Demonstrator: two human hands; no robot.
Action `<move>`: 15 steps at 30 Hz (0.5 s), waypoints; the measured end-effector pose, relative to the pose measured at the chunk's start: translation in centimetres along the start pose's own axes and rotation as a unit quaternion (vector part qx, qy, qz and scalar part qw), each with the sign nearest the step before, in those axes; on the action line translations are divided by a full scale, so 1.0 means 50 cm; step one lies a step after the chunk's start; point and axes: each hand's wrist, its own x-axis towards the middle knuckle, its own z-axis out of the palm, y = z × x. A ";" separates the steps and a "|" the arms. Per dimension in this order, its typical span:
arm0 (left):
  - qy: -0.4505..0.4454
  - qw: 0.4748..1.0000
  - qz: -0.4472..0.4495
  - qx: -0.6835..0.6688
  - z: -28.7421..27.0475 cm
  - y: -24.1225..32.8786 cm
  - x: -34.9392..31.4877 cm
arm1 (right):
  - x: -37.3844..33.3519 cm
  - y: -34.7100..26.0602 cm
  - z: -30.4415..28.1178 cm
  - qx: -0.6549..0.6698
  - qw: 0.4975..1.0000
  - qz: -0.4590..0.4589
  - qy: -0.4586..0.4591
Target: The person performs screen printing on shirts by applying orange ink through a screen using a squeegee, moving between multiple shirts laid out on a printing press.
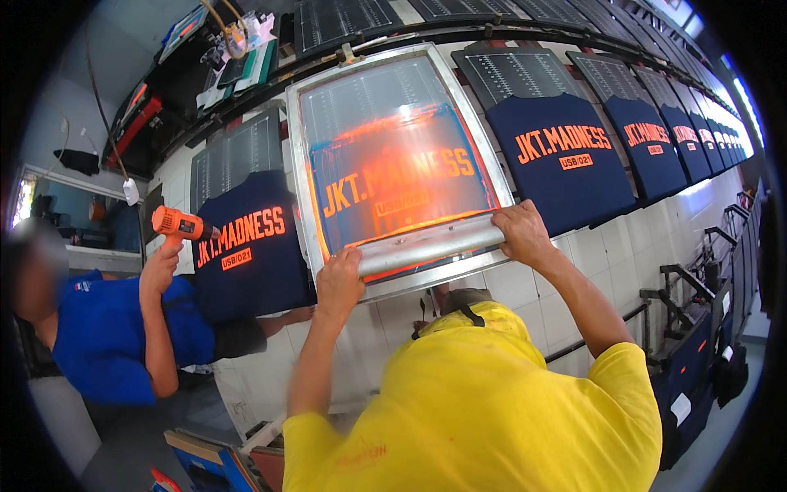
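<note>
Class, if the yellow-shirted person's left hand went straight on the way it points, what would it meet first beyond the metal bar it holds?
Past the metal bar, the left hand would probably meet the orange-smeared screen mesh first, though its height above that mesh is hard to judge.

I saw a silver squeegee mid-frame, navy shirts with orange lettering at right, an orange heat gun at left.

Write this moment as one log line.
left hand: holds squeegee, left end | right hand: holds right end | squeegee: near edge of screen frame | co-worker's hand: orange heat gun toward navy shirt
</note>
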 end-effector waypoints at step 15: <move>0.056 0.998 0.028 0.024 0.052 -0.048 0.069 | 0.093 0.071 0.045 -0.020 0.998 -0.042 0.035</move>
